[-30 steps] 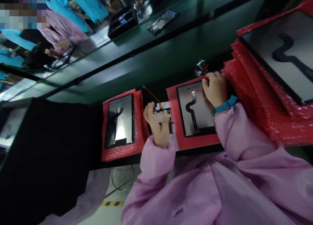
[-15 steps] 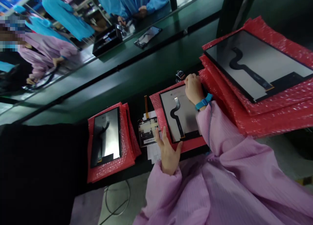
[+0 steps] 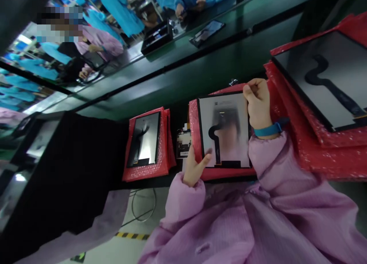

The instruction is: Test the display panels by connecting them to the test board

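Observation:
A screen panel with a curved black ribbon cable lies on red bubble wrap in front of me, its near edge close to my body. My right hand pinches the panel's upper right corner, fingers curled. At the lower left edge, my left hand has its thumb over the panel and its fingers along the side of the red wrap, partly hidden. Just left of that hand, a small circuit board is partly covered by the wrap.
Another panel rests on red wrap at the left. A larger stack of red wrap with a panel on top stands at the right. Beyond are a phone-like device, a black tray and people in blue and pink gowns.
The view has swung left. My left hand has closed in on the left edge of the panel and wrap, which now look raised and overlap more of the circuit board. My right hand stays at the upper corner.

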The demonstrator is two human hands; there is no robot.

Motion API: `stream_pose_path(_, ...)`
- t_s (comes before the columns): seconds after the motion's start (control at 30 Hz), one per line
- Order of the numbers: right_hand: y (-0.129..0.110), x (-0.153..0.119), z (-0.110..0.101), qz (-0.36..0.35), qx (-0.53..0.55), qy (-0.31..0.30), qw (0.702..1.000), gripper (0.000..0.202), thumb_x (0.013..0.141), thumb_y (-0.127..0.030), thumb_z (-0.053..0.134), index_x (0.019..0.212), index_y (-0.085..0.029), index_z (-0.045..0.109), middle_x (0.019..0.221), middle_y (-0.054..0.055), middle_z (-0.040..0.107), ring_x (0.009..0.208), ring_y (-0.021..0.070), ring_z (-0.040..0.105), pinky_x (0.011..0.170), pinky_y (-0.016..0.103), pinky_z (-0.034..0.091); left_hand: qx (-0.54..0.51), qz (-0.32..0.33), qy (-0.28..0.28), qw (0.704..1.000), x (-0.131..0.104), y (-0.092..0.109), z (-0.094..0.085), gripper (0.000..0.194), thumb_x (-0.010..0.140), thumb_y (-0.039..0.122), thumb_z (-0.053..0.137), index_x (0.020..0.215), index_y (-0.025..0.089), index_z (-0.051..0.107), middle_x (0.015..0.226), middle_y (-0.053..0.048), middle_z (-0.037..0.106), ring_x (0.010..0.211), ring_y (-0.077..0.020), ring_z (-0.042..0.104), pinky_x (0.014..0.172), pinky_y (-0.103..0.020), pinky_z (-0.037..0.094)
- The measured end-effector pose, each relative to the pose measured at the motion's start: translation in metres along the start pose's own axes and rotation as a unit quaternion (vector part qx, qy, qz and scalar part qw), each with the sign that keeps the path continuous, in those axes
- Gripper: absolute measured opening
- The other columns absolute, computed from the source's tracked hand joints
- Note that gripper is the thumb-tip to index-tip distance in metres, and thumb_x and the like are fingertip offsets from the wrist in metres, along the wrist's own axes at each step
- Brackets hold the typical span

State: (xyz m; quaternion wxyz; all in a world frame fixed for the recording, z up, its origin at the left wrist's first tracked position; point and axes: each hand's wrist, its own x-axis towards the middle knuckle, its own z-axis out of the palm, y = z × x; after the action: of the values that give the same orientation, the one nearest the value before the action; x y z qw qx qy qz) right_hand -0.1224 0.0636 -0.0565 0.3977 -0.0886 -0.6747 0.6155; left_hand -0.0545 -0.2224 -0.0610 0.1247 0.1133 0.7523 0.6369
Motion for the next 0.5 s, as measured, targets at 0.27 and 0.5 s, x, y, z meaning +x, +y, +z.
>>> stream_pose_path(0.27,-0.019,-0.016,0.021,0.17,0.073,-0.107,0.977,0.04,0.095,-0.062,0.041,0.114,-0.026,0.041,0.099,0.006,0.059,0.08,0.0185,0.063,0.057,0.03,0.049,-0.05,-0.088,0.127,0.987,0.009,0.035,-0.071,0.05,0.064,0.048,0.089,0.098,0.019,0.067,0.074,0.002,0.068,0.058,-0.0116,0.061,0.054,-0.022,0.05)
stream_pose_path(0.5,-0.013,-0.022,0.029,0.093,-0.054,-0.132,0.985,0.037,0.095,-0.055,0.047,0.116,-0.024,0.047,0.096,0.006,0.061,0.077,0.0179,0.059,0.062,0.031,0.051,0.03,-0.114,0.274,0.954,0.024,0.053,-0.199,0.044,0.091,0.03,0.074,0.063,0.016,0.043,0.049,0.01,0.037,0.045,0.0005,0.032,0.043,-0.008,0.028)
